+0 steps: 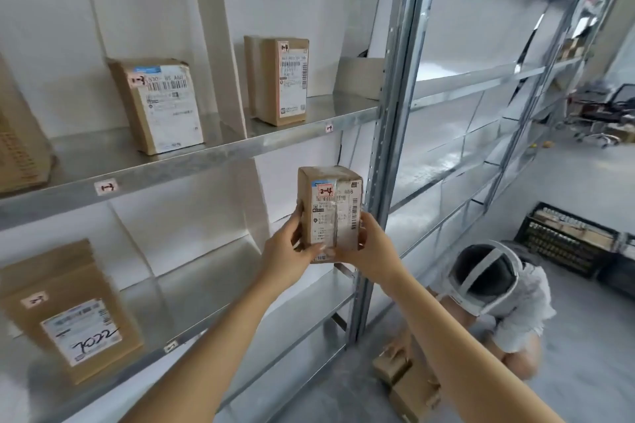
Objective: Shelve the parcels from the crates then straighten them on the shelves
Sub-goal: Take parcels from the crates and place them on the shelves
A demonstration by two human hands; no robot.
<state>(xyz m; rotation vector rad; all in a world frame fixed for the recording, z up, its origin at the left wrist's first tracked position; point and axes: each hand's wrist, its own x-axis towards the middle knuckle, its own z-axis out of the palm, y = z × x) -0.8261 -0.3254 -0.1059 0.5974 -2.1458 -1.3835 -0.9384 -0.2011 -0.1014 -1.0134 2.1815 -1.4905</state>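
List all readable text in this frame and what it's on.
"2-4": red marker on the held parcel, gripped by left hand and right hand.
"1-3": left top-shelf parcel; also left shelf tag.
"1-4": right top-shelf parcel; also right shelf tag.
"7022", seemingly: handwriting on the bottom-left parcel.
Printed shipping labels and the lower shelf tag: too blurred.

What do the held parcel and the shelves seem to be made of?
The parcel looks like matt brown cardboard, with a white paper label and glossy clear tape over it. The shelves are probably galvanised steel: grey, a dull sheen, blurred reflections, and an upright with punched holes.
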